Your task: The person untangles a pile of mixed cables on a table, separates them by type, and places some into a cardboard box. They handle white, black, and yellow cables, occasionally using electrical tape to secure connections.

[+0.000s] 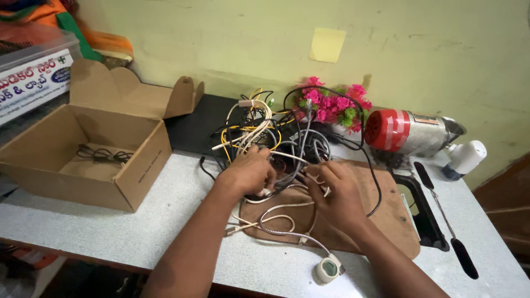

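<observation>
A tangled pile of cables (276,129), black, white, yellow and grey, lies on the table in front of me. My left hand (248,172) reaches into the pile's near edge with its fingers closed around some of the cables. Beside it my right hand (338,190) pinches a white cable at the pile's front. A braided grey cable (281,229) loops toward me over a brown mat (386,221). A small roll of white tape (328,269) sits near the table's front edge.
An open cardboard box (141,165) at the left holds one coiled black cable (102,155). Pink artificial flowers (334,105), a red and silver cylinder (406,131), a white bottle (466,157) and a long black-handled tool (447,223) lie at the right. A yellow note (327,44) hangs on the wall.
</observation>
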